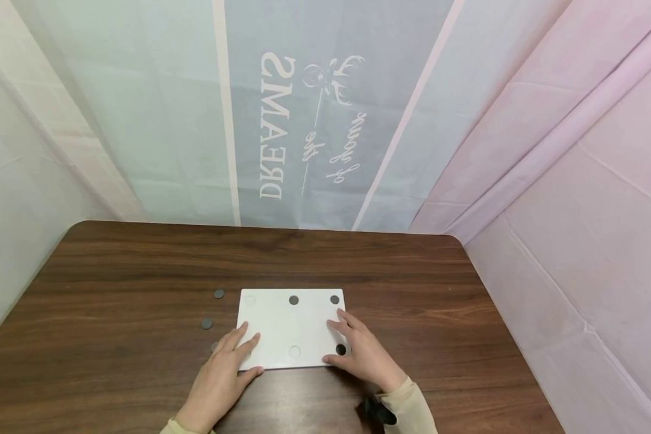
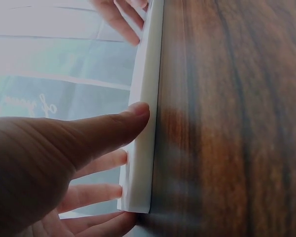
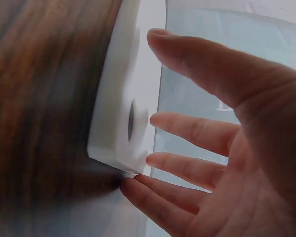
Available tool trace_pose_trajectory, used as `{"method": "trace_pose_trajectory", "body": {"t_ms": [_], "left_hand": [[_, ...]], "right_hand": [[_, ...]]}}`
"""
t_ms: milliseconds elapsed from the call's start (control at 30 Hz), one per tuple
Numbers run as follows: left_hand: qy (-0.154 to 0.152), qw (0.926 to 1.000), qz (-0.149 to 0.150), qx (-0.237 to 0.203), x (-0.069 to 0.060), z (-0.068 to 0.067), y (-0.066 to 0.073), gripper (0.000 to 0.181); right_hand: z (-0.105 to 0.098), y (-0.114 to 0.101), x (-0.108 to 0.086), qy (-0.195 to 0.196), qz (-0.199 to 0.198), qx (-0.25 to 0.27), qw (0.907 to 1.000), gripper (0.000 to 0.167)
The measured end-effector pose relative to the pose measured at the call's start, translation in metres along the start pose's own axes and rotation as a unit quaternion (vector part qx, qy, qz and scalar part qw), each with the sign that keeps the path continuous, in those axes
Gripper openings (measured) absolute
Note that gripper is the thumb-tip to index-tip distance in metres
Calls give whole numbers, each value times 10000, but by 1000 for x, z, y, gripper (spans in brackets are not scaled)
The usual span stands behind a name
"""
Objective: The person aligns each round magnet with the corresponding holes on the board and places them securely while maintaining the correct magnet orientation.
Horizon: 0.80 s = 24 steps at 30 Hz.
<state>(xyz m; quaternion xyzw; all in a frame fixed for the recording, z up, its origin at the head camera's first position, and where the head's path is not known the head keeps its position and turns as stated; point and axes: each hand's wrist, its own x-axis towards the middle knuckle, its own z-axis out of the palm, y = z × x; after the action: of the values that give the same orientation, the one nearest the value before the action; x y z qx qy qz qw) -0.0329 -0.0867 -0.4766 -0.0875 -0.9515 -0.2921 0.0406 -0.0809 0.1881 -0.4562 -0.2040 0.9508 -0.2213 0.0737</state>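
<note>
A white rectangular slab (image 1: 273, 325) with round recesses lies flat on the table. Dark grey discs fill the recesses at the top middle (image 1: 294, 300), top right (image 1: 334, 299) and bottom right (image 1: 340, 349). Bare recesses show at the top left (image 1: 251, 299) and bottom middle (image 1: 295, 351). My left hand (image 1: 217, 377) rests on the slab's left end, fingers extended, with the thumb (image 2: 130, 116) against its near edge. At the right end is my right hand (image 1: 366, 355), fingers spread and straight; its thumb (image 3: 187, 52) lies over the near corner area.
Left of the slab lie two loose grey discs (image 1: 219, 293) (image 1: 207, 323), and another disc (image 1: 214, 346) peeks out beside the left hand. Brown wood-grain table (image 1: 412, 289) surrounds the slab. Printed curtains (image 1: 325, 120) hang behind. A black object (image 1: 378, 412) sits at the right cuff.
</note>
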Motion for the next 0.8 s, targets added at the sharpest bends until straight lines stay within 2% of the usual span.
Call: {"method": "trace_pose_trajectory", "body": {"t_ms": [300,633,800], "left_hand": [[-11,10000,3,-27,0,-2,1,56],[1,10000,-1,-16,0,-3,1,56],[-86,10000,-43,-21,0,-5,3,55]], "right_hand": [[0,-3,-6,41,115,132,9998,65],[3,-7,-8,66,88,-99,9999,66],[2,-8,-8,92,42,-55,9999,65]]}}
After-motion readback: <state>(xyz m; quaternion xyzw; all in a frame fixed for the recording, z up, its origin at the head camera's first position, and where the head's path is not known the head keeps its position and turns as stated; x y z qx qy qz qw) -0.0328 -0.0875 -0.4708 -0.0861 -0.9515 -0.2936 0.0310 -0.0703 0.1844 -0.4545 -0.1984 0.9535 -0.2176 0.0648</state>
